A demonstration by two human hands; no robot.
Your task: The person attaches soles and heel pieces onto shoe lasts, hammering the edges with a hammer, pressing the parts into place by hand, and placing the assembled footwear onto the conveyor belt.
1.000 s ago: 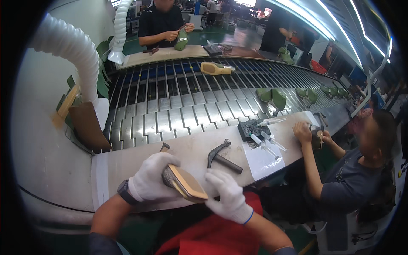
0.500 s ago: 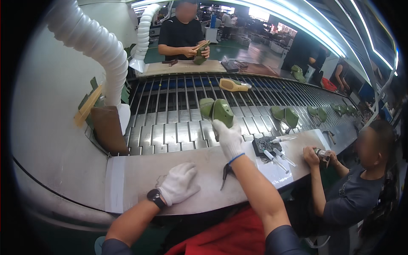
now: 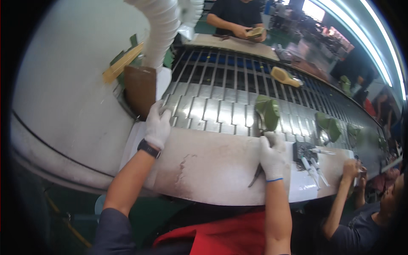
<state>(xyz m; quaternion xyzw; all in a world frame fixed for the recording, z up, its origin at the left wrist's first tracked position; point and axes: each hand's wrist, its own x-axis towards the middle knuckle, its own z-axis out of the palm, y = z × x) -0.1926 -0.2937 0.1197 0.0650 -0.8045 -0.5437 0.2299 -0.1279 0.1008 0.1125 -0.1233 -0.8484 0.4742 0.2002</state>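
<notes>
White-gloved, now stretched out with left hand (image 3: 158,128) beside brown panel (image 3: 141,89), in a loose, seemingly empty grip. Curled at right hand (image 3: 273,158), with hold unclear, just beside green shoe (image 3: 268,113), now apparently set down on metal conveyor (image 3: 204,109).

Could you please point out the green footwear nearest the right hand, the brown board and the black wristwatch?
Green footwear (image 3: 269,115): head view, green outer surface.
Brown board (image 3: 140,90): head view, middle of its face.
Black wristwatch (image 3: 148,149): head view, middle of its dark top.
</notes>
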